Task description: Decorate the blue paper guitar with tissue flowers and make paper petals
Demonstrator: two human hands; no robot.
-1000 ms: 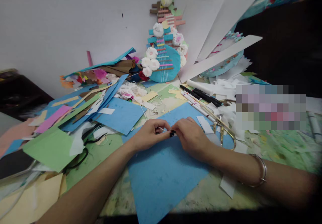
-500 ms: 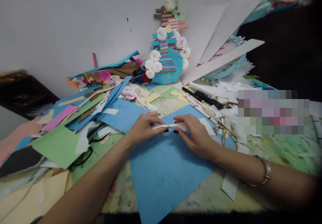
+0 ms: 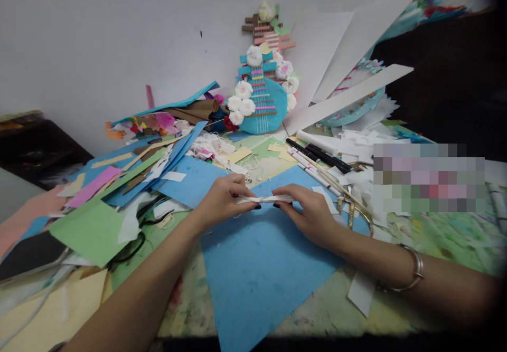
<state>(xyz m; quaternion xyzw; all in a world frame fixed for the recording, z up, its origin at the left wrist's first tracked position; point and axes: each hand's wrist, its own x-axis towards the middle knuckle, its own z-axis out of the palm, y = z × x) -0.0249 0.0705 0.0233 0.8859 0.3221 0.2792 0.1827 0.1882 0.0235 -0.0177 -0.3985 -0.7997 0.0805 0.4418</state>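
A thin twisted strip of white paper (image 3: 267, 199) is stretched between my two hands, narrowest in the middle. My left hand (image 3: 227, 199) pinches its left end between thumb and fingers. The right end is pinched by my right hand (image 3: 308, 210). Both hands are just above a large blue paper sheet (image 3: 261, 278) on the table. Gold-handled scissors (image 3: 351, 216) lie right beside my right hand, partly over the sheet.
Black markers (image 3: 328, 157), white sticks and white paper scraps lie behind right. Green paper (image 3: 89, 230), blue sheets and a dark phone (image 3: 31, 254) cover the left. At the back, a blue paper instrument (image 3: 273, 104) with white flowers leans on the wall.
My hands have moved slightly apart, with the left shifted a little left. More of the white strip shows between the fingertips.
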